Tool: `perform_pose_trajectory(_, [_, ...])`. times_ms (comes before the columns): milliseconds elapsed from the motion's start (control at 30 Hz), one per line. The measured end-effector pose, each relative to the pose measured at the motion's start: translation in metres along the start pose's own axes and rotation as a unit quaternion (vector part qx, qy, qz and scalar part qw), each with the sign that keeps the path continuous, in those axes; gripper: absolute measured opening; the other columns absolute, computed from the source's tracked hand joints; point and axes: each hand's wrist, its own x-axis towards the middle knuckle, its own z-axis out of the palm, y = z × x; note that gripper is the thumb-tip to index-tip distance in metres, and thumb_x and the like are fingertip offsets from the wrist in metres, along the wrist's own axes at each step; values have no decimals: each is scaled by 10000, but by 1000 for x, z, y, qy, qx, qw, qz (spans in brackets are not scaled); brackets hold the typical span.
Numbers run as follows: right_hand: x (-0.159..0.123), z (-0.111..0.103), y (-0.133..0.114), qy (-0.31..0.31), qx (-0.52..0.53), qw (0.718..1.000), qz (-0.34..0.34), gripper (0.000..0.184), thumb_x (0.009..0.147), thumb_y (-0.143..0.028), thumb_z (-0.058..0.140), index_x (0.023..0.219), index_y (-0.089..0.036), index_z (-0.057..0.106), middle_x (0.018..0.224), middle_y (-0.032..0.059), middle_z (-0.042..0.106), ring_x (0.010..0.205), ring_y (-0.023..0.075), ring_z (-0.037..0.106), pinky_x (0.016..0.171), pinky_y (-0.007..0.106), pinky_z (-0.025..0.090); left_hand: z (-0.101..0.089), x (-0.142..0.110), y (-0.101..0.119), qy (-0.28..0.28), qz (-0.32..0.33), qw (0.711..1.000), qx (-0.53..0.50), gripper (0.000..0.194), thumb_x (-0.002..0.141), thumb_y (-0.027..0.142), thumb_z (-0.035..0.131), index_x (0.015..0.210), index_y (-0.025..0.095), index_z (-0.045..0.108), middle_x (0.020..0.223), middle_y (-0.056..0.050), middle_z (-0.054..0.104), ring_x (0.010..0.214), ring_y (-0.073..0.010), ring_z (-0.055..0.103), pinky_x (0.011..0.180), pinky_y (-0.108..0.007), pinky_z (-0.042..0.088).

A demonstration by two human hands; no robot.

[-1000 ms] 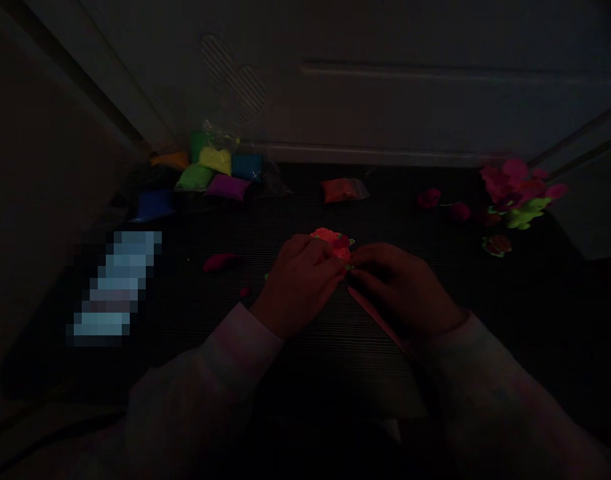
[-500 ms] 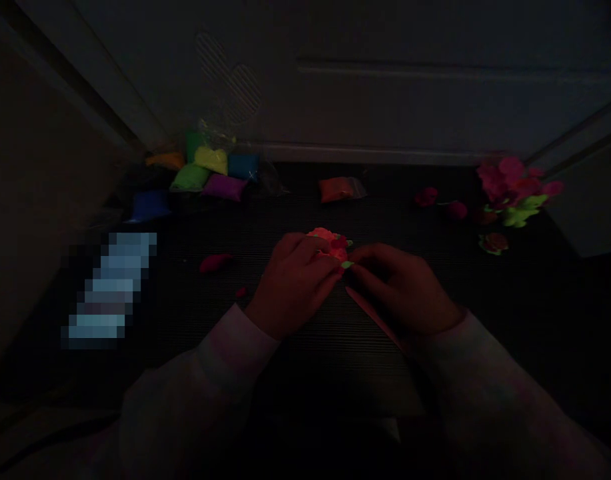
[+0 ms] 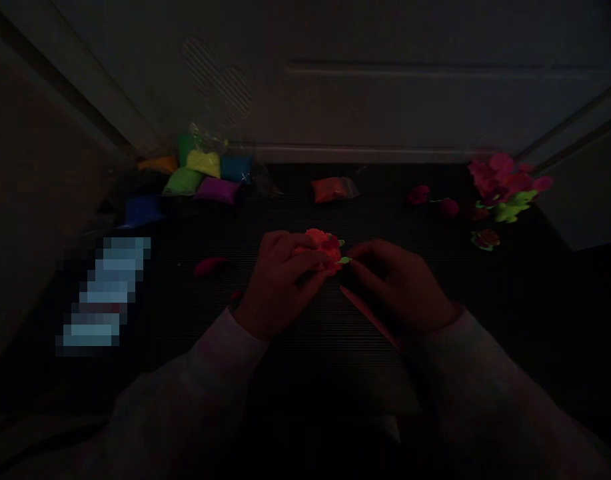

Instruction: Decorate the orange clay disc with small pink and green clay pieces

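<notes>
My left hand point(image 3: 280, 283) is closed around a coral-red clay flower point(image 3: 317, 237), its fingers over the near and left sides. Darker red bits and small green leaves show on the flower's right part. My right hand point(image 3: 398, 283) pinches the tip of a pale green clay leaf point(image 3: 345, 260) at the flower's right edge. Below this hand a thin pinkish stick-like tool point(image 3: 366, 312) slants across the dark table. A magenta lump of clay point(image 3: 210, 267) lies left of my left hand, with a smaller red piece point(image 3: 236, 293) near the wrist.
Several coloured clay packets point(image 3: 218, 190) sit at the back left. An orange packet point(image 3: 334, 190) lies at the back middle. Pink clay flowers point(image 3: 505, 177), a small rose-like piece point(image 3: 485, 239) and magenta balls point(image 3: 418, 194) are at right. A blurred-out lit screen point(image 3: 105, 287) lies left.
The view has shifted slightly, moving most things a little left. My left fingers have moved left, uncovering more of the flower. The right hand keeps its pinch on the leaf.
</notes>
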Motion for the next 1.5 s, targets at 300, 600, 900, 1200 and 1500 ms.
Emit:
perform_pose_trajectory(300, [-4, -16, 0, 55, 4, 998, 31, 74, 755, -232, 523, 817, -200, 546, 730, -4, 599, 652, 122, 562, 573, 236, 429, -11, 4, -7, 1, -172, 971, -164, 141, 735, 267, 578, 846, 198, 632, 947, -27, 590, 908, -156, 531, 813, -327, 420])
perform_pose_trajectory(600, [-14, 5, -17, -174, -121, 967, -143, 96, 757, -196, 517, 805, -201, 600, 810, 24, 589, 806, 170, 511, 722, 343, 354, -10, 3, -7, 16, -251, 863, -439, 85, 728, 227, 588, 782, 227, 654, 895, 12, 574, 899, -118, 530, 827, -237, 408])
perform_pose_trajectory(900, [-15, -4, -22, 93, 16, 988, -121, 154, 760, -243, 558, 909, -204, 556, 819, 6, 613, 741, 119, 554, 648, 248, 429, -14, 4, 6, -58, -199, 903, -377, 110, 690, 225, 628, 793, 243, 662, 945, -13, 584, 962, -170, 515, 871, -310, 381])
perform_pose_trajectory(1200, [-14, 1, -19, 76, 20, 989, -124, 46, 754, -202, 562, 798, -193, 570, 783, -7, 625, 738, 105, 563, 675, 239, 439, -10, 3, 10, -71, -159, 930, -324, 99, 701, 200, 615, 794, 222, 641, 928, -11, 591, 926, -160, 531, 859, -327, 392])
perform_pose_trajectory(1500, [-11, -10, -17, 130, -6, 990, -48, 56, 772, -215, 509, 739, -195, 549, 721, -12, 596, 682, 110, 548, 623, 232, 418, -7, 3, 3, -8, -40, 996, -86, 122, 710, 226, 610, 825, 194, 636, 895, -32, 597, 880, -168, 503, 799, -337, 399])
